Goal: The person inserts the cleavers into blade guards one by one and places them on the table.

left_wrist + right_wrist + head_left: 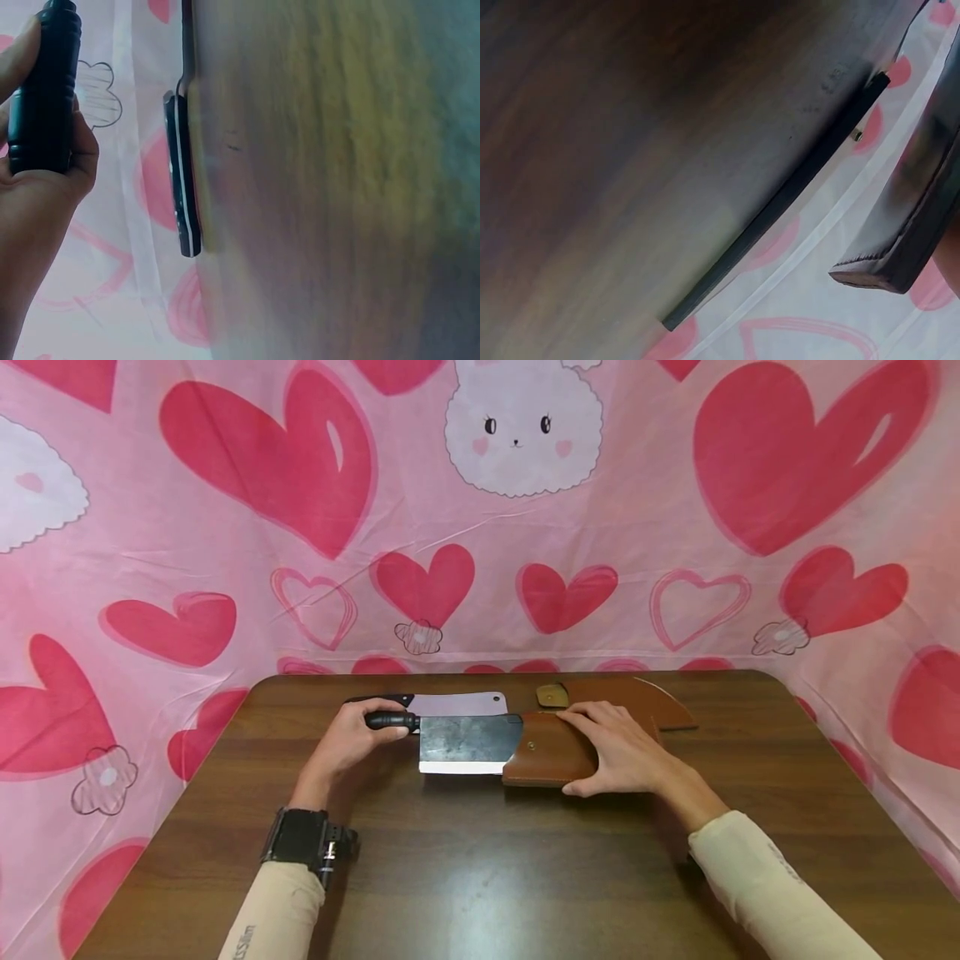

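Note:
My left hand [347, 743] grips the dark turned handle [45, 97] of a cleaver [463, 739] with a dark blade and a bright cutting edge. The front part of the blade is hidden inside a brown leather sheath [553, 753]. My right hand [633, 756] holds that sheath by its right end, thumb at the lower edge and fingers over the top. In the right wrist view the stitched edge of the sheath [900, 247] shows, with only a bit of the hand. Cleaver and sheath appear held above the table.
Behind lies a second cleaver [463, 702] with a pale blade; its black handle [182, 180] shows in the left wrist view. Another brown sheath [618, 693] with a brass-coloured tab [552, 696] lies at the back right of the wooden table [480, 860]. A pink heart-patterned cloth [495, 535] hangs behind.

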Demonstrator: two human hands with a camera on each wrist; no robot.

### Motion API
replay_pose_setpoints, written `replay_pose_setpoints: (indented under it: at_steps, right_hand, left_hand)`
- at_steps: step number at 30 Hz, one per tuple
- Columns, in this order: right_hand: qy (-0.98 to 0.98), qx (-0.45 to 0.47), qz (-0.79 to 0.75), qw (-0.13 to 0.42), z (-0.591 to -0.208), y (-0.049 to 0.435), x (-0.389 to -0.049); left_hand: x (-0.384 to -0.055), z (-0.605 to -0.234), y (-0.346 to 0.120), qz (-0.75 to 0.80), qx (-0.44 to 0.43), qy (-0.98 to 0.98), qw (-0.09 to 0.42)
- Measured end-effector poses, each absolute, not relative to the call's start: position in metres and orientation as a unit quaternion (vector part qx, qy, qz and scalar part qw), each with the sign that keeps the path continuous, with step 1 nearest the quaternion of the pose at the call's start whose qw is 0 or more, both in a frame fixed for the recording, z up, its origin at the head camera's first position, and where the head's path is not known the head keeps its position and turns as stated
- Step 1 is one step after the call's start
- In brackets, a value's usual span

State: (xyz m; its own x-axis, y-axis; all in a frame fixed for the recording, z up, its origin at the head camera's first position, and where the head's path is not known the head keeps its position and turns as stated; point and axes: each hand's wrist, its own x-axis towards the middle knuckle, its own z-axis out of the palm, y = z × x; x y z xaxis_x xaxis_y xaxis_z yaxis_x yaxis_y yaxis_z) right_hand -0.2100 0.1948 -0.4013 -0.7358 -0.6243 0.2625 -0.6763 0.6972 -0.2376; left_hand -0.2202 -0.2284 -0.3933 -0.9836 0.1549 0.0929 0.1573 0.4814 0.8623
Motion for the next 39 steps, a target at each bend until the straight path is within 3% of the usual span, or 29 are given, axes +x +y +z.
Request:
replay_pose_setpoints:
  at_steps: [39]
  right_hand:
    - [-0.917,0.356,0.163,0.071,-0.399,0.174,-0.207]
  left_hand:
    - [-0.215,-0.396,-0.218,-0.513,-0.09,-0.853,-0.013]
